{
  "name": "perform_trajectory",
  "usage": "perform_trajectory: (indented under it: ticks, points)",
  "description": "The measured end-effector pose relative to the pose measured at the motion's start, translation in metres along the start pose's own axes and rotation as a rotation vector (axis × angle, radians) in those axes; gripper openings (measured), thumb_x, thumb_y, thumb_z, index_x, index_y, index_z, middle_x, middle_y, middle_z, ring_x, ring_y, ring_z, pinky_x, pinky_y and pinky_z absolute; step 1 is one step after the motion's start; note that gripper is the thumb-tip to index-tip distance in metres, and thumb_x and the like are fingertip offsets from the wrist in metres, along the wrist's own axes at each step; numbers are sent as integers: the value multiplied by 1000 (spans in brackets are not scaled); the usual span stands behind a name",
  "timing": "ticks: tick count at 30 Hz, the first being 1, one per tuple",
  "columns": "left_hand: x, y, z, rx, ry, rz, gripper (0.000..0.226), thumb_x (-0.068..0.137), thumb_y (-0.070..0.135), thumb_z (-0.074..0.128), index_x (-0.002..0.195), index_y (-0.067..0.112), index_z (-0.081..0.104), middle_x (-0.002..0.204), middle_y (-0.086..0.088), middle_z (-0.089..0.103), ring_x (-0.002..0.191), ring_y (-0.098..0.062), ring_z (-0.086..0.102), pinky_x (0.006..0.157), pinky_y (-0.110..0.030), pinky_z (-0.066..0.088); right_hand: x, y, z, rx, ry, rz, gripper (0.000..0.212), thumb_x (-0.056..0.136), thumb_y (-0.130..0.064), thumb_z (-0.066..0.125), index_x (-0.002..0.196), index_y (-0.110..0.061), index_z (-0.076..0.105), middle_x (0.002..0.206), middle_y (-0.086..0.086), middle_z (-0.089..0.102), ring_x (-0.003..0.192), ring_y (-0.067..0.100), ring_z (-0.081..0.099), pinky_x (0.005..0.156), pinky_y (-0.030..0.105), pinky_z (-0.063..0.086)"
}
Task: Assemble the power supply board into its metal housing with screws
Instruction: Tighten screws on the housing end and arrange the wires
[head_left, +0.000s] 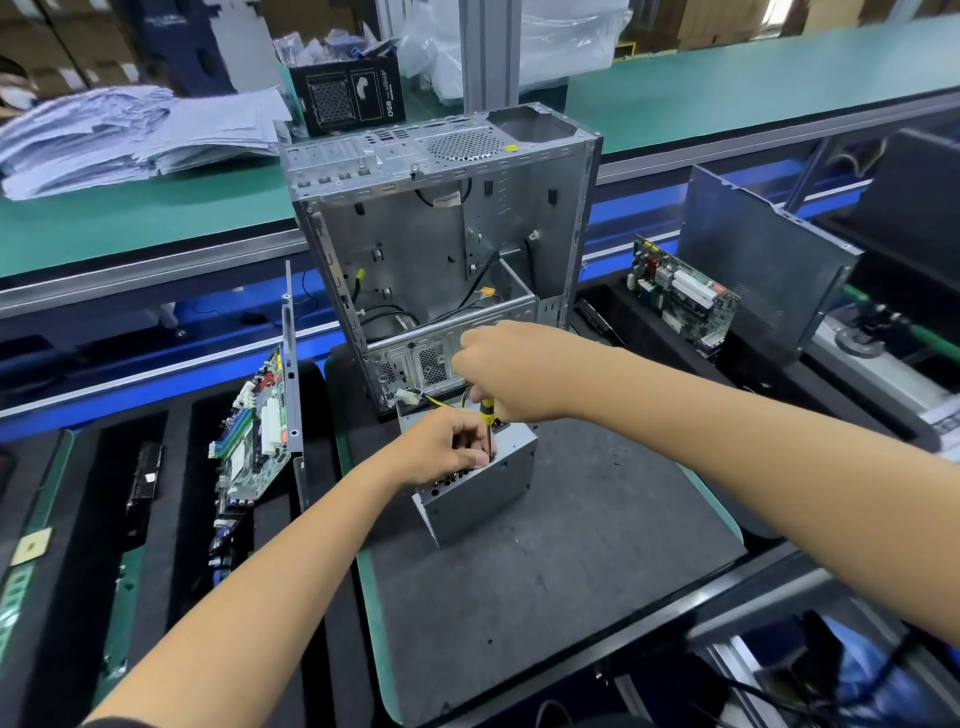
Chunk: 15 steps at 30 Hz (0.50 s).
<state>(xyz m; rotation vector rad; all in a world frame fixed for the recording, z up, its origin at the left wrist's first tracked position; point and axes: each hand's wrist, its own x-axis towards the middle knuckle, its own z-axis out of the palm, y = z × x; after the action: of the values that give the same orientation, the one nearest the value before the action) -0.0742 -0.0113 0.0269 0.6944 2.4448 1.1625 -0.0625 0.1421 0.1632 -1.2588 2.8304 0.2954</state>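
A small grey metal power supply housing stands on the dark foam mat in front of me. My right hand grips a screwdriver with a yellow and black handle, held upright with its shaft pointing down into the housing's top. My left hand curls over the housing's upper left edge, with its fingertips by the screwdriver shaft. Yellow and black wires with a white connector come out of the housing's rear. The board inside is hidden by my hands.
An open silver computer case stands upright right behind the housing. A motherboard leans in a foam slot at left, another board and a metal panel at right. Stacked bags and a black box lie on the green bench.
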Motion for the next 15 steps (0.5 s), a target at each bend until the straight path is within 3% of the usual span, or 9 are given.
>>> perform_trajectory:
  ticks: [3, 6, 10, 12, 15]
  points:
    - [0, 1, 1, -5, 2, -9, 4, 83, 4, 70, 83, 5, 67, 62, 17, 57, 59, -9, 47, 59, -19, 41, 0, 0, 5, -93, 53, 19, 27, 95, -24, 48, 71, -12, 41, 64, -2, 34, 56, 21, 42, 50, 29, 31]
    - [0, 2, 2, 5, 4, -24, 19, 83, 4, 70, 72, 18, 64, 59, 21, 57, 55, -3, 46, 56, -13, 40, 0, -1, 8, -173, 72, 28, 36, 93, -16, 45, 61, -14, 28, 57, -1, 31, 46, 16, 33, 43, 27, 19]
    - [-2, 2, 1, -11, 10, -31, 11, 83, 3, 70, 77, 12, 66, 61, 21, 56, 58, -4, 47, 58, -15, 40, 2, -1, 4, -94, 2, 54, 25, 98, -29, 45, 83, -12, 33, 70, 0, 33, 59, 23, 43, 51, 32, 33]
    - [-3, 4, 1, -10, 4, -24, 15, 83, 2, 69, 75, 14, 65, 59, 23, 56, 55, 0, 45, 57, -12, 38, 0, -1, 1, -22, -74, 52, 26, 88, -15, 55, 90, -14, 30, 82, 1, 32, 56, 19, 43, 47, 31, 30]
    - [-3, 4, 1, -16, 3, -16, 11, 83, 2, 69, 79, 12, 67, 59, 16, 55, 55, -2, 46, 57, -13, 38, 2, -1, -5, -69, -81, -32, 26, 79, 0, 56, 88, -14, 36, 95, 3, 37, 55, 12, 34, 45, 26, 21]
